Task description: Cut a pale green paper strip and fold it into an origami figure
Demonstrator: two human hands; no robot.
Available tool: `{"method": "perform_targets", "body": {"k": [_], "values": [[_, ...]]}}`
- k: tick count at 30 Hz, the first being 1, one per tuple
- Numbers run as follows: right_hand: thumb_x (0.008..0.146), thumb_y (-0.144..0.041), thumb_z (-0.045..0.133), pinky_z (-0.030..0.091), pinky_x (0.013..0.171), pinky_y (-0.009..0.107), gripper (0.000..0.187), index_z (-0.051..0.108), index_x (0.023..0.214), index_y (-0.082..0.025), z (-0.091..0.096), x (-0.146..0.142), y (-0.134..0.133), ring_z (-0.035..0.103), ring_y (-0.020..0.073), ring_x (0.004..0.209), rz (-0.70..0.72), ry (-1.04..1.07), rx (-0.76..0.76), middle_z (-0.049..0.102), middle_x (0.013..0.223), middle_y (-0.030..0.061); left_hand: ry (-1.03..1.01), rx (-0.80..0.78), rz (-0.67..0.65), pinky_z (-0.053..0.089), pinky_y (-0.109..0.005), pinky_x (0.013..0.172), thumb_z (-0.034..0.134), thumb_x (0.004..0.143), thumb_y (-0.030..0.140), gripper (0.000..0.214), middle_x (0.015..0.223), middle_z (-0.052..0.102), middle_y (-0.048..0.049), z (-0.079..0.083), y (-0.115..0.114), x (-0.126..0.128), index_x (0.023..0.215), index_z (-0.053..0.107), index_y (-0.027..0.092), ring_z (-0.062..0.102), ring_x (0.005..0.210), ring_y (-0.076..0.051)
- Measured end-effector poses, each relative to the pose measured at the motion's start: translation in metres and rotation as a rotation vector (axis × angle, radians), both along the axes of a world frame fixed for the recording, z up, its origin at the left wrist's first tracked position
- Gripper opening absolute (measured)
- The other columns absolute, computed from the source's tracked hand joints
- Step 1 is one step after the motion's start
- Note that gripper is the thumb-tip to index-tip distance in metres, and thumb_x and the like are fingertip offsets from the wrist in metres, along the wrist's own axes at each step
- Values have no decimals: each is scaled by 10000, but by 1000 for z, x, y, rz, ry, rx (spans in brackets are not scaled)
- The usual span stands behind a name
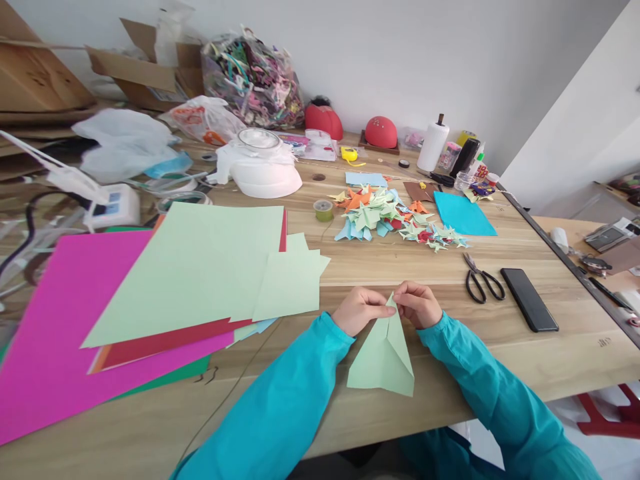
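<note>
A light green sheet of paper [383, 363], folded into a tapering point with a crease down its middle, is between my hands near the table's front edge. My left hand [361, 310] pinches its narrow top from the left. At the tip, the thumb and fingers of my right hand [416, 305] close on the same paper. The wide end spreads toward me. Beyond my hands lies a heap of small folded paper stars [375, 213] in green, orange, blue and red. Left of my hands are smaller cut green sheets [290, 287].
Large coloured sheets [200, 260] are stacked at left. Scissors [483, 279] and a black phone [529, 300] lie to the right. Farther back are a thread spool [323, 211], a blue sheet [465, 215], a white cap [265, 173] and a white router [115, 205].
</note>
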State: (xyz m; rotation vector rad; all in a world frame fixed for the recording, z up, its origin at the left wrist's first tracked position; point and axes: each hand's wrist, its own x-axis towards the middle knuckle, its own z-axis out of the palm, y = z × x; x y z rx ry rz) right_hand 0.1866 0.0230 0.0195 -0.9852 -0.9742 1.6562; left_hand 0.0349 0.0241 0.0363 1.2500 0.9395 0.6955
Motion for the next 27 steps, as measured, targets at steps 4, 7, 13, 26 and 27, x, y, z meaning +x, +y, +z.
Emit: {"method": "perform_targets", "body": {"k": [4, 7, 13, 26, 27], "values": [[561, -392, 724, 329, 362, 188, 286, 553, 523, -166, -1, 0, 0, 435, 68, 357, 7, -27, 29, 511, 410, -40, 31, 34, -9, 302, -240, 489, 699, 544, 346, 247, 423, 453, 38, -1, 0, 0, 456, 601, 137, 376, 465, -85], [581, -408, 724, 334, 372, 196, 285, 573, 580, -166, 1, 2, 1, 432, 66, 372, 40, -131, 109, 522, 451, -40, 82, 110, -2, 293, -234, 474, 675, 581, 371, 286, 415, 423, 47, -2, 0, 1, 450, 579, 136, 361, 454, -78], [682, -294, 683, 398, 485, 243, 142, 614, 614, -191, 14, 9, -1, 489, 99, 512, -166, -277, 586, 558, 569, -6, 220, 545, 108, 397, -251, 546, 628, 694, 297, 156, 624, 594, -13, -1, -2, -1, 678, 665, 146, 508, 587, -126], [800, -130, 520, 422, 693, 316, 169, 645, 857, -229, 8, 23, 1, 562, 169, 810, -294, -1127, 1462, 661, 840, 40, 502, 1438, 368, 406, -351, 737, 524, 773, 135, 221, 917, 638, -31, 0, 6, -15, 759, 698, 269, 488, 858, -188], [805, -138, 519, 414, 699, 315, 160, 646, 836, -230, 6, 25, 3, 563, 169, 824, -292, -1185, 1485, 665, 852, 36, 541, 1440, 358, 402, -350, 736, 515, 774, 131, 227, 920, 637, -33, -3, 8, -16, 750, 698, 263, 486, 863, -191]]}}
